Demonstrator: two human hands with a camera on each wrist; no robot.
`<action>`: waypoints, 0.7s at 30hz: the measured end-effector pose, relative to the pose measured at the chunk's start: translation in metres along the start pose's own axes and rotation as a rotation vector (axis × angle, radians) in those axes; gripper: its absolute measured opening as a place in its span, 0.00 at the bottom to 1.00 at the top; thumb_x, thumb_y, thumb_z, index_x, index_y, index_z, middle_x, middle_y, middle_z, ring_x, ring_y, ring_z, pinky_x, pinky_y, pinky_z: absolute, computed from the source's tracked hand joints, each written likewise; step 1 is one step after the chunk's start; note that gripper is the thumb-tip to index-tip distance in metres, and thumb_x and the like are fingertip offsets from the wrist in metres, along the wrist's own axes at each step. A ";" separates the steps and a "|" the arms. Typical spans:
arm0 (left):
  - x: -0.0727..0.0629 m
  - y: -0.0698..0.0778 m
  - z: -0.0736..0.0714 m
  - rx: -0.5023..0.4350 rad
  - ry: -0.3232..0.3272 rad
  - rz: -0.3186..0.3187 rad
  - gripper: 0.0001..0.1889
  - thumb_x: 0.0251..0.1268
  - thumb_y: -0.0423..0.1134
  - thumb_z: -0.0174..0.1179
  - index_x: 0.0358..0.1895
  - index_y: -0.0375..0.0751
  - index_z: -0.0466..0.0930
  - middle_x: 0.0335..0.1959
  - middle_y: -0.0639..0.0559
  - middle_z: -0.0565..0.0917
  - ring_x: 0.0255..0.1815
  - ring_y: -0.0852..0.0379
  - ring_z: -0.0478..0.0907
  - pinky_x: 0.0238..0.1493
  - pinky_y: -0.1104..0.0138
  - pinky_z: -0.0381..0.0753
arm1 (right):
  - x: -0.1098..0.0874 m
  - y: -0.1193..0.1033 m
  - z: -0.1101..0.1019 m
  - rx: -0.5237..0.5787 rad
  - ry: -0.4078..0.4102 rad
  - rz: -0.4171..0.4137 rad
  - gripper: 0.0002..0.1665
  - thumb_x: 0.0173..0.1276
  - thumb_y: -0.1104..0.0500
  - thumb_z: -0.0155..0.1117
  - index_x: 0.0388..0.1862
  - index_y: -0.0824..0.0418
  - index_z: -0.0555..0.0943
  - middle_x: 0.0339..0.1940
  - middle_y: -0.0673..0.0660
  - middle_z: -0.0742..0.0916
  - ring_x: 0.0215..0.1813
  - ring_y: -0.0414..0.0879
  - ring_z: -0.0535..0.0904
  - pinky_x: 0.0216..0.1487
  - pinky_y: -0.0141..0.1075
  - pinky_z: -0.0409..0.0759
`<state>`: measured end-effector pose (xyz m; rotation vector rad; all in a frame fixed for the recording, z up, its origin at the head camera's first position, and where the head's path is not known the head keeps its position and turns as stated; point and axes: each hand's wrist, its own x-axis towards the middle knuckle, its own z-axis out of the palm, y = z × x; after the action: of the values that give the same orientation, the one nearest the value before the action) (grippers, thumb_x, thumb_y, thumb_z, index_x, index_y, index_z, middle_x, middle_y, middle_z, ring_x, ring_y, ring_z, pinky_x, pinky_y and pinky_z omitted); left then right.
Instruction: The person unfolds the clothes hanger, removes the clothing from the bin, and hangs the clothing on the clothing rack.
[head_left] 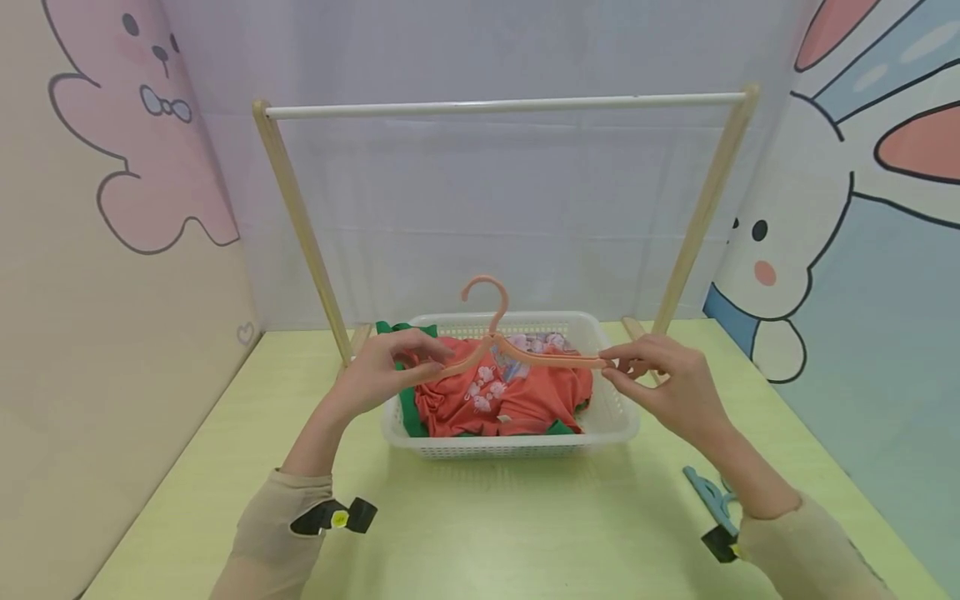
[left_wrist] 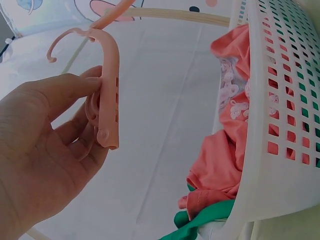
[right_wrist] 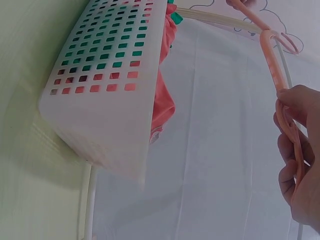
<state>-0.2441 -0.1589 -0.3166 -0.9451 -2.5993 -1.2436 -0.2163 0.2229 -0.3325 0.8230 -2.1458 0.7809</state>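
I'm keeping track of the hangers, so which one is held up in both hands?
The peach hanger, gripped by the left hand and right hand; the blue hanger lies on the table, partly hidden.

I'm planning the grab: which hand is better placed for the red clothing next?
Likely the left hand: it appears partly over the red clothing; the right hand appears beside it. Both hold the hanger.

No text legible; yellow wrist tag [head_left: 340,518] unreadably small.
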 end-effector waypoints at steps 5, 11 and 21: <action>0.001 -0.002 0.001 0.103 -0.011 0.047 0.08 0.63 0.36 0.67 0.44 0.51 0.87 0.39 0.56 0.86 0.39 0.63 0.78 0.40 0.68 0.80 | 0.001 0.001 -0.002 -0.016 0.009 -0.005 0.18 0.45 0.69 0.80 0.37 0.56 0.89 0.26 0.47 0.87 0.29 0.33 0.78 0.34 0.17 0.76; 0.002 -0.002 0.001 0.090 0.005 0.033 0.07 0.65 0.36 0.66 0.44 0.50 0.87 0.39 0.54 0.86 0.39 0.60 0.78 0.39 0.69 0.80 | 0.001 0.003 -0.002 -0.009 0.015 -0.006 0.20 0.44 0.70 0.80 0.37 0.55 0.89 0.26 0.47 0.87 0.29 0.34 0.78 0.34 0.17 0.76; 0.000 -0.002 0.003 0.017 0.104 0.013 0.08 0.67 0.35 0.63 0.45 0.46 0.87 0.43 0.50 0.86 0.42 0.57 0.79 0.39 0.69 0.83 | -0.001 0.003 -0.002 -0.009 0.028 0.023 0.20 0.45 0.70 0.80 0.38 0.56 0.89 0.27 0.49 0.87 0.29 0.32 0.78 0.31 0.17 0.73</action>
<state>-0.2451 -0.1579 -0.3199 -0.8687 -2.5169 -1.2306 -0.2173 0.2266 -0.3323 0.7797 -2.1357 0.7890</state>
